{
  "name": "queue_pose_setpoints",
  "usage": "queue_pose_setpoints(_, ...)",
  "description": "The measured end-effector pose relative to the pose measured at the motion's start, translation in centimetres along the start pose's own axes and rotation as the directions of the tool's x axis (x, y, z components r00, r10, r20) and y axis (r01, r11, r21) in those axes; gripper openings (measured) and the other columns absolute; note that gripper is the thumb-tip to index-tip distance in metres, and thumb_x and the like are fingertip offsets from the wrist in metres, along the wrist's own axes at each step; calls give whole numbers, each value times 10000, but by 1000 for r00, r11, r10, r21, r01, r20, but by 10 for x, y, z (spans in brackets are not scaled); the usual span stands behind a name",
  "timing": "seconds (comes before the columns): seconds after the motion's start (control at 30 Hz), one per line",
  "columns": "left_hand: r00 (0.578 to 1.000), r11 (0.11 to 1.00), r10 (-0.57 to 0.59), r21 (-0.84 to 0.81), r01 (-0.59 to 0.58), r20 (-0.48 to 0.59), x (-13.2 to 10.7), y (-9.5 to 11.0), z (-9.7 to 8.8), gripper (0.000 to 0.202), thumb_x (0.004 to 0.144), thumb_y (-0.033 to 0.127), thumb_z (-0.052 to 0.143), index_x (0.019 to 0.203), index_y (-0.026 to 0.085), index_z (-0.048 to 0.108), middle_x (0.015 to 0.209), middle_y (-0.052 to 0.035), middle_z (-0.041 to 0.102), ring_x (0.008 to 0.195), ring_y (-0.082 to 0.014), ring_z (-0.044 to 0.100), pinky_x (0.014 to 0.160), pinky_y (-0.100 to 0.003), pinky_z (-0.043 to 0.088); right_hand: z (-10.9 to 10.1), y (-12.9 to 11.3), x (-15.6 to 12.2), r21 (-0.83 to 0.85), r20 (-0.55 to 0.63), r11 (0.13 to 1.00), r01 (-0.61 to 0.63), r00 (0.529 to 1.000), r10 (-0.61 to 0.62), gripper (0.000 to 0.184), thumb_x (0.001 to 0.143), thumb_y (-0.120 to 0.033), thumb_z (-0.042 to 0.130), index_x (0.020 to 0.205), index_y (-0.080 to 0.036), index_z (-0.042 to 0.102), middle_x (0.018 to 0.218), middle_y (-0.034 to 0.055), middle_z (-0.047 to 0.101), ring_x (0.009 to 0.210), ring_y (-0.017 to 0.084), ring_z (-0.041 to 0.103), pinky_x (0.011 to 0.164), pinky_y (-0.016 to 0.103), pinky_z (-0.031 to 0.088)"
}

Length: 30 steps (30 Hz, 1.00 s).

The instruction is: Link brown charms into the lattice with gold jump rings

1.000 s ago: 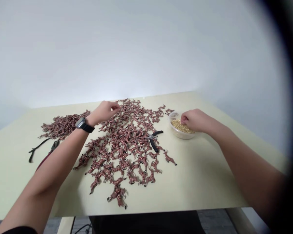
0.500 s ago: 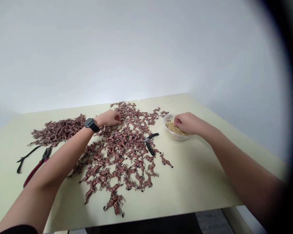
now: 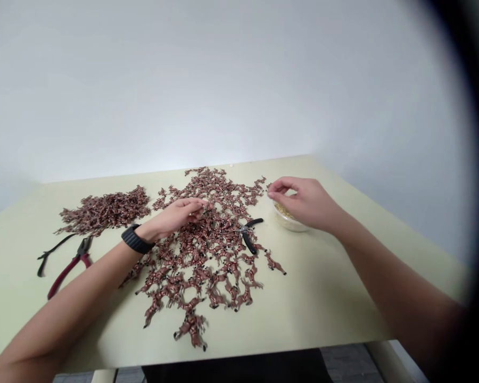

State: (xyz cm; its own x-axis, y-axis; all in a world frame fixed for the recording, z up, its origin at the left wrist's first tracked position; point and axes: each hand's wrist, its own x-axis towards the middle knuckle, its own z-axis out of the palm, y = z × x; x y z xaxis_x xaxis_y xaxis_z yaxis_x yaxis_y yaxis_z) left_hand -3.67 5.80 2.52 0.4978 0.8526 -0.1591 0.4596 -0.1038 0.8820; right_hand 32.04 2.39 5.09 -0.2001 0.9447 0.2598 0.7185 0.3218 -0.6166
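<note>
As the right hand (image 3: 309, 203) is being lifted, its dip into the plastic tub (image 3: 294, 226) is being ended, with its grip and that of the left hand (image 3: 179, 217), above animal figurines (image 3: 216, 298), impossible to tell.

Figurines (image 3: 197, 234), spread lot: reddish brown, coppery sheen, black tips. Heaped figurines (image 3: 107, 210): darker, duller brown. Pliers, 2 pairs: small pliers (image 3: 245, 230), black handles, silvery metal; large pliers (image 3: 66, 273), deep red handles, dark grey head. Thin forked item (image 3: 44, 259): black. Small pieces (image 3: 284, 211): gold. Tub (image 3: 297, 227): colourless, translucent. Wristband (image 3: 134, 240): solid black. Tabletop (image 3: 323, 298): plain pale yellow-green. Wall (image 3: 223, 80): plain pale blue-grey.
</note>
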Motion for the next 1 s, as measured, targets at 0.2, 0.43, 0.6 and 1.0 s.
queue_pose_setpoints(0.2,998,915,55,-401,-40,26,-20,9,66,325,1045,472,470,989,183,608,854,-18,588,740,-121,534,735,-266,472,51,-47,-21,309,222,951,-30,974,-42,242,977,-459,583,965,-239,682,839,17,697,597,128,570,525,275,415)
queue_pose_setpoints(0.43,981,968,178,-163,-189,-81,-17,-4,93,276,1041,462,496,1069,191,541,878,-26,690,649,-115,604,632,-251,482,76,-30,-32,338,289,934,-118,957,16,234,964,-442,577,945,-229,671,747,-5,652,562,123,547,496,255,362)
queue_pose_setpoints(0.6,971,971,229,88,-223,-65,-19,-7,96,256,1046,403,489,1062,180,613,820,-25,718,655,-123,633,630,-243,484,82,-26,-33,286,240,957,-57,971,-14,214,973,-407,559,946,-233,681,748,-4,662,587,136,565,521,264,383)
queue_pose_setpoints(1.0,964,942,259,235,-238,-60,-21,-4,98,274,1051,401,473,1033,184,639,758,5,702,581,-108,573,573,-225,420,94,-28,-33,230,45,965,122,990,-136,118,939,-253,608,927,-212,719,901,10,743,790,157,665,748,294,487)
